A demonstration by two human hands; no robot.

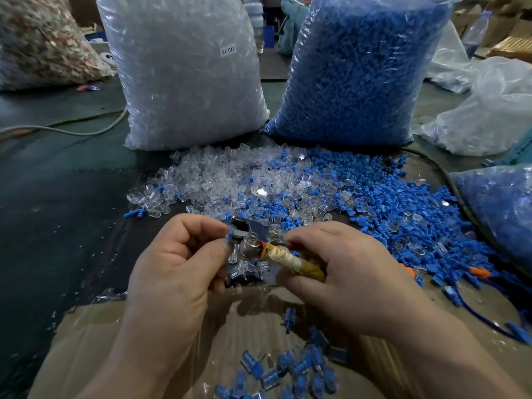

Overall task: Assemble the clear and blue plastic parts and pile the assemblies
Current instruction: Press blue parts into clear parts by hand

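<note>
My left hand [175, 263] pinches a small blue plastic part [229, 237] against the metal head of a hand tool [250, 237]. My right hand [342, 272] grips that tool by its tape-wrapped handle [296, 262]. Beyond the hands, loose clear parts [230, 180] spread across the table, and loose blue parts [388, 203] lie to their right. A few clear pieces [244, 269] sit just under the tool. Finished clear-and-blue assemblies [288, 370] are piled in a plastic-lined cardboard box [95, 341] at the near edge.
A tall bag of clear parts [184, 67] and a tall bag of blue parts [365, 64] stand behind the piles. More plastic bags [495, 110] lie at the right, one holding blue pieces [501, 208]. A cable [72, 128] crosses the dark mat at left.
</note>
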